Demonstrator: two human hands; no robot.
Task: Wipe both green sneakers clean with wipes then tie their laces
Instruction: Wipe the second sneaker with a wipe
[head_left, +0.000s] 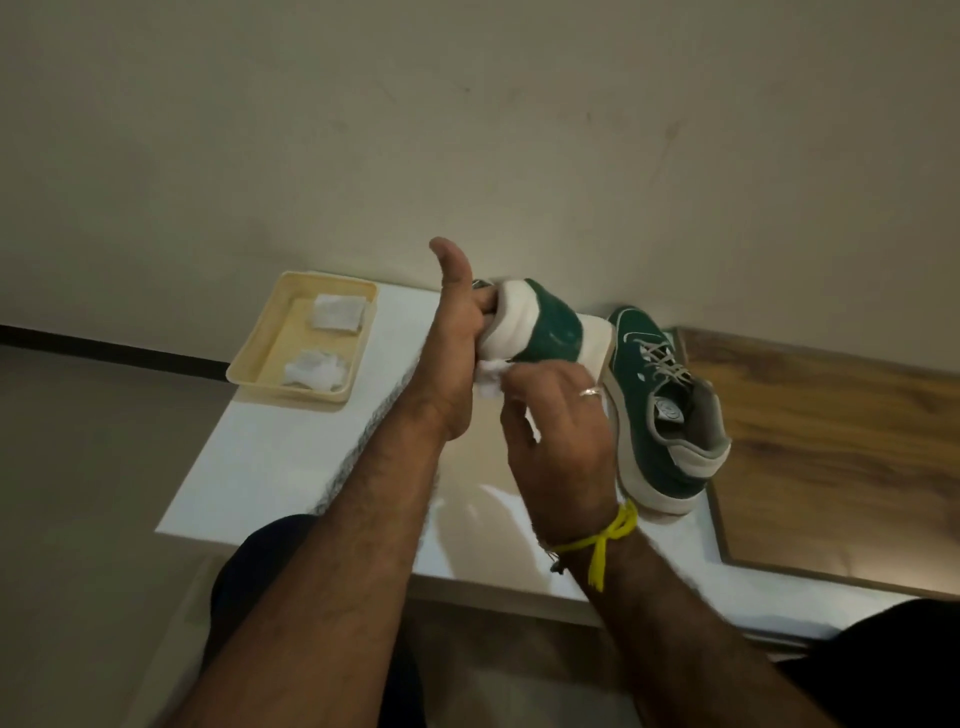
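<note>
Above the white table (291, 457), left hand (457, 358) grips 1 raised sneaker (545, 332), right hand (561, 415) pinches a wipe (488, 376) against it; sneaker 2 (660, 410) rests alongside, laces untied, wiping apparently unfinished.

Pretty dim, warm-ish indoor light overall. The white tabletop (291, 467) catches a soft glare patch near its front edge, with forearm shadows beside it. Wide-angle lens bends straight lines toward the frame edges, and detail is a bit soft and smeary.
</note>
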